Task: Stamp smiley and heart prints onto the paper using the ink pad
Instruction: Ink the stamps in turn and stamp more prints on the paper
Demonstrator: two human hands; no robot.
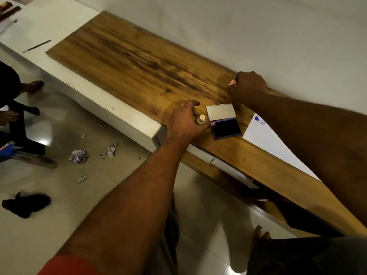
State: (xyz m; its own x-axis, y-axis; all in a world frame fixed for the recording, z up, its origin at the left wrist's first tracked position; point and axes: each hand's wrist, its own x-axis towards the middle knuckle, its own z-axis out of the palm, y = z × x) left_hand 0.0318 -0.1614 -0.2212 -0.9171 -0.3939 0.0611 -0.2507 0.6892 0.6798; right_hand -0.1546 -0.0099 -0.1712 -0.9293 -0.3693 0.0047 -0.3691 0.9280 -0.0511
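A purple ink pad (226, 129) lies open on the wooden tabletop (139, 62), its lid (220, 112) folded back. To its right is a white paper (278, 143) with a blue heart print (256, 118) and a smiley print (262, 122) in its far corner. My left hand (186, 122) rests just left of the pad, fingers curled around a small cream stamp (201, 119) standing on the table. My right hand (249, 86) is further back near the wall, fisted around a pinkish stamp (232, 82) whose end pokes out.
The table runs along a white wall (258, 36); a white counter (59, 32) adjoins it on the left. Crumpled paper scraps (78, 155) and a dark sandal (25, 204) lie on the tiled floor. Another person's legs (17, 116) are at the far left.
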